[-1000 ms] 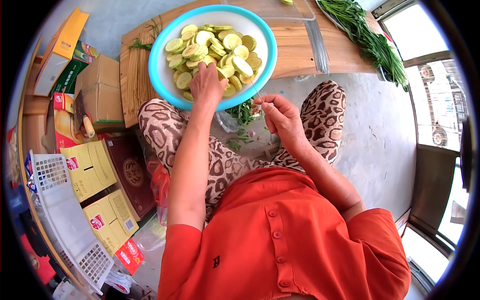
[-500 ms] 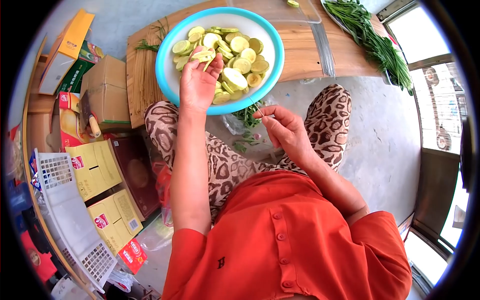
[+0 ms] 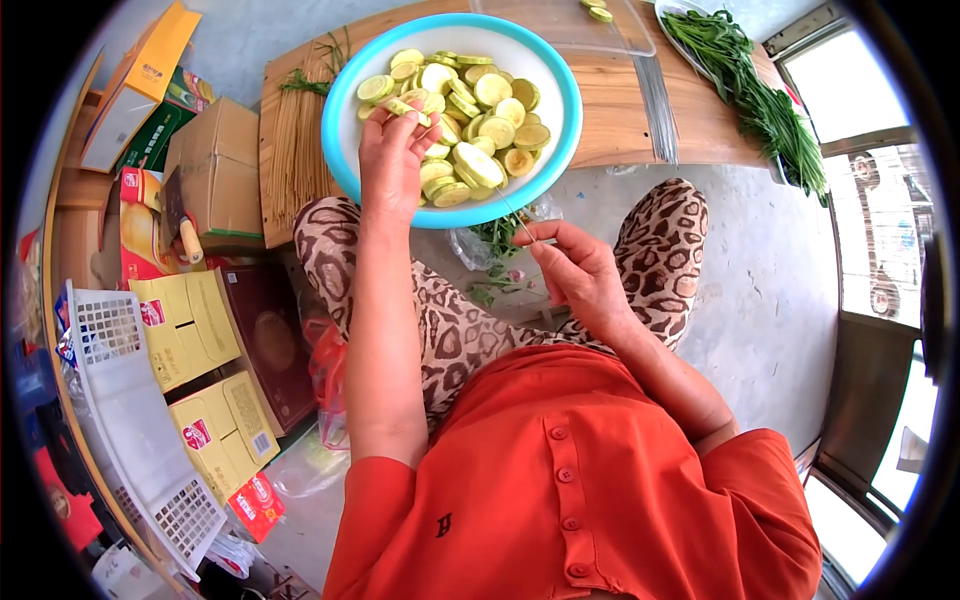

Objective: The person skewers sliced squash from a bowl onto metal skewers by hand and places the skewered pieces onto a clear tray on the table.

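Note:
A white basin with a blue rim [image 3: 574, 100] holds many round, pale green zucchini slices [image 3: 493, 90]. Over the basin's left side, my left hand [image 3: 392, 170] is closed with its fingertips on a few zucchini slices [image 3: 408, 108]. Lower right, just outside the rim, my right hand [image 3: 583, 278] pinches a thin metal skewer [image 3: 527, 232] between thumb and finger. The skewer slants up toward the basin; I cannot make out any slice on it.
On the wooden table [image 3: 600, 130] lie thin bamboo sticks [image 3: 290, 165], a bundle of metal skewers [image 3: 655, 110] and a plate of leafy greens [image 3: 745, 85]. Greens in a plastic bag [image 3: 490, 245] lie below the basin. Boxes [image 3: 215, 170] and a white basket [image 3: 130, 400] stand left.
My left hand has turned, its fingers now more closed around the slices at the fingertips. My right hand still pinches the skewer, nearly in place. The whole view has shifted slightly.

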`<action>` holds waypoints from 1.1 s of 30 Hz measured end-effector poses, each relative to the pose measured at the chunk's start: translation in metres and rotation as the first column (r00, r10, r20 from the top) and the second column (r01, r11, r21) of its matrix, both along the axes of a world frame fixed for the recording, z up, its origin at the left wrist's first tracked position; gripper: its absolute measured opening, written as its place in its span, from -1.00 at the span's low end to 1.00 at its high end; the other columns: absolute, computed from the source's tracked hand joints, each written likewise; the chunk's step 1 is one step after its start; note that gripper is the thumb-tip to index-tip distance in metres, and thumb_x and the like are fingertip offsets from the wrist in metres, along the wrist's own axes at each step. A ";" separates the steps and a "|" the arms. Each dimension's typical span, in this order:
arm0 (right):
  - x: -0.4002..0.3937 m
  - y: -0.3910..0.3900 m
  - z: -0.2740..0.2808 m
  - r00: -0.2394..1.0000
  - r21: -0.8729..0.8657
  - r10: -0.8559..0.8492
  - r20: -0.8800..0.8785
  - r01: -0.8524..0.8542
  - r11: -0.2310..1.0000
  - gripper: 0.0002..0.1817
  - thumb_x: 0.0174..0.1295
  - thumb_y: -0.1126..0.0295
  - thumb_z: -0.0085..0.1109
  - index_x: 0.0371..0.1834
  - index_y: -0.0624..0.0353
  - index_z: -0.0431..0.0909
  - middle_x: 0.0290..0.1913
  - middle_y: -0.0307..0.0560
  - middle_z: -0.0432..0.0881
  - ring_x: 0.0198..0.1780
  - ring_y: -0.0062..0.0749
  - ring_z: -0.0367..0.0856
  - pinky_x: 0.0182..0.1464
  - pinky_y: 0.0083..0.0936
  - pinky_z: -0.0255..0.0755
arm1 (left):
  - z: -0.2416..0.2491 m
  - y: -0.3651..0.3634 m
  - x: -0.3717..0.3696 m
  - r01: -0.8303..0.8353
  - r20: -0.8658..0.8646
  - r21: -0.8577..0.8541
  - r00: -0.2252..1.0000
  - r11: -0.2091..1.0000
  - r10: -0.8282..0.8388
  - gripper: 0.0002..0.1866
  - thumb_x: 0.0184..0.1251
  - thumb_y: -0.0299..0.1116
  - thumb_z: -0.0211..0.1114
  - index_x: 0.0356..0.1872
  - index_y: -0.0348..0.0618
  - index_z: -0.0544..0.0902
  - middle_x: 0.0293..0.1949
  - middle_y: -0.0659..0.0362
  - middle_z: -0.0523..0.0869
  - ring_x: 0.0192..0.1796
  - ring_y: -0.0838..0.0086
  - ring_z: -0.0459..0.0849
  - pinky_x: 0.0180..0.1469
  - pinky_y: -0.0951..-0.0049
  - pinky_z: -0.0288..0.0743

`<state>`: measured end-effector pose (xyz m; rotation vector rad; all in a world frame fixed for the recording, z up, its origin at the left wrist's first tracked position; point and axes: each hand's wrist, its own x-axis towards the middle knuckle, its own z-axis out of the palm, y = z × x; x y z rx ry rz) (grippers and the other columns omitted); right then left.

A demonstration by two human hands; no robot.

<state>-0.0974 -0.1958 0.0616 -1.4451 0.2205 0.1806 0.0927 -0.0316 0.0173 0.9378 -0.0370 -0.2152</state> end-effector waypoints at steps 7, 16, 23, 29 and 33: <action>0.001 -0.011 0.002 1.000 -0.035 -0.003 0.013 0.004 0.999 -0.80 0.39 0.38 -0.02 -0.06 0.22 0.54 -0.55 -0.40 0.41 -0.60 -0.80 0.26 -0.55 -0.76 0.21 | -0.004 0.003 -0.001 -0.142 0.338 0.592 0.937 0.793 -0.084 -0.44 0.07 -0.49 0.40 0.17 -0.27 0.47 -0.01 0.14 0.55 -0.08 0.54 0.60 -0.10 0.55 0.53; 0.002 -0.015 -0.006 1.000 -0.073 0.011 0.011 -0.010 0.997 -0.80 0.39 0.39 -0.02 -0.07 0.23 0.54 -0.61 -0.40 0.37 -0.62 -0.79 0.25 -0.56 -0.74 0.20 | 0.009 0.004 -0.006 0.091 0.214 0.299 0.964 0.950 -0.160 -0.40 0.14 -0.52 0.38 0.23 -0.28 0.37 0.00 0.11 0.55 0.00 0.45 0.58 0.09 0.46 0.50; 0.001 -0.010 -0.006 0.999 -0.022 0.040 0.017 -0.040 0.999 -0.81 0.38 0.38 0.01 -0.06 0.16 0.57 -0.65 -0.45 0.33 -0.64 -0.81 0.22 -0.57 -0.77 0.15 | 0.005 0.000 -0.005 0.201 0.060 -0.219 0.980 0.955 -0.192 -0.46 0.21 -0.20 0.38 0.14 -0.27 0.46 0.02 0.06 0.57 0.13 0.23 0.55 0.21 0.20 0.47; -0.002 -0.005 0.002 0.999 -0.006 0.049 0.001 -0.049 0.999 -0.82 0.38 0.38 0.02 -0.07 0.14 0.57 -0.65 -0.47 0.31 -0.63 -0.83 0.19 -0.59 -0.77 0.10 | 0.003 -0.002 -0.005 0.157 0.015 -0.316 0.987 0.936 -0.161 -0.45 0.27 -0.12 0.31 0.13 -0.31 0.47 0.05 0.03 0.56 0.20 0.19 0.50 0.26 0.28 0.43; -0.003 -0.002 0.002 0.999 -0.012 0.035 0.019 -0.035 0.999 -0.82 0.37 0.39 0.02 -0.08 0.14 0.58 -0.65 -0.48 0.31 -0.64 -0.83 0.19 -0.59 -0.78 0.10 | 0.003 -0.002 -0.005 0.139 0.017 -0.313 0.990 0.940 -0.141 -0.45 0.29 -0.11 0.28 0.15 -0.32 0.45 0.06 0.02 0.56 0.21 0.20 0.49 0.27 0.30 0.43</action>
